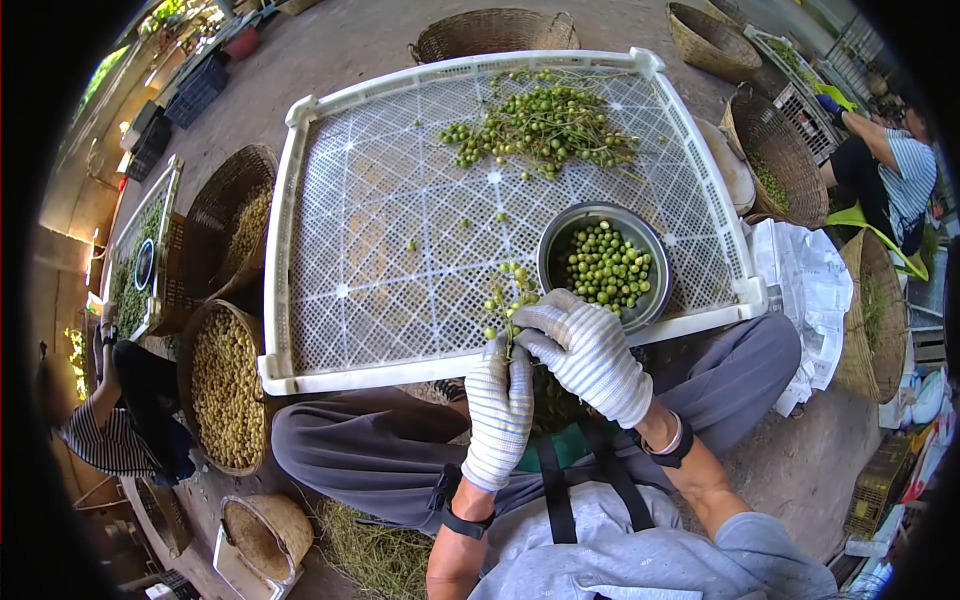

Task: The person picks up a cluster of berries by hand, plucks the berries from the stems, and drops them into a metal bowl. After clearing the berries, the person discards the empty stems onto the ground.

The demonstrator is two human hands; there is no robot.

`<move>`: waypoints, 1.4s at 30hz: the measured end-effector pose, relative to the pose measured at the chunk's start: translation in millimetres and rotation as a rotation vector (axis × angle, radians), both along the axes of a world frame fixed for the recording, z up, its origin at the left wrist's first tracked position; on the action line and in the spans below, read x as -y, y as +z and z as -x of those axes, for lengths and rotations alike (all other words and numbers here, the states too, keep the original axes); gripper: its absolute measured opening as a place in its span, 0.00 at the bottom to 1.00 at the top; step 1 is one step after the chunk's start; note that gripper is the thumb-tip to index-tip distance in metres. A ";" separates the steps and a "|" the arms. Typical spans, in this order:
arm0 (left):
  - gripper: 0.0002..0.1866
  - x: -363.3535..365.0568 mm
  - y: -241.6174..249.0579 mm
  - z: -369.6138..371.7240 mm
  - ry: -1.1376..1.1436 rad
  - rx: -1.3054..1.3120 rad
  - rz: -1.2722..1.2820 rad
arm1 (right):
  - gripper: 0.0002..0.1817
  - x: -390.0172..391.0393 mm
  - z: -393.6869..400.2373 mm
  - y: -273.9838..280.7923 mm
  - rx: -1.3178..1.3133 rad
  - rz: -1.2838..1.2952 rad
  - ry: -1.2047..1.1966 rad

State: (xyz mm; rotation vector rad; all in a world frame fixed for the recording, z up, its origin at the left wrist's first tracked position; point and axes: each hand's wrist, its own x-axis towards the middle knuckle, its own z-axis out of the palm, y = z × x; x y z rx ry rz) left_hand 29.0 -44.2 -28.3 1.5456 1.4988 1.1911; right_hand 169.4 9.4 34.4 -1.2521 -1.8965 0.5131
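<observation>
My left hand, in a striped knit glove, is closed on the stems of a small sprig of round green fruit over the near edge of the tray. My right hand, gloved the same way, pinches at that sprig from the right, fingertips close to the left thumb. Beside it, a metal bowl holds many loose green and yellowish fruits. Both rest on a white mesh tray across my lap. A heap of fruit sprigs lies at the tray's far side, with a few single fruits scattered nearer.
Left stands a basket of pale yellow round fruits, with another wicker basket behind it. A large basket is beyond the tray. Newspaper lies right. Co-workers sit at left and right. Stems are piled below.
</observation>
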 end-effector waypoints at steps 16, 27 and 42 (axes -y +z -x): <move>0.09 -18.5 51.2 1.5 0.036 0.773 0.545 | 0.08 -7.3 -18.5 -10.4 -0.194 0.137 0.165; 0.12 -19.0 39.7 6.2 0.019 0.782 0.635 | 0.08 -9.1 -27.8 -16.1 -0.472 0.598 0.259; 0.18 -21.1 16.1 -1.5 0.051 0.326 0.053 | 0.15 16.8 -8.6 -31.2 -0.553 0.522 0.081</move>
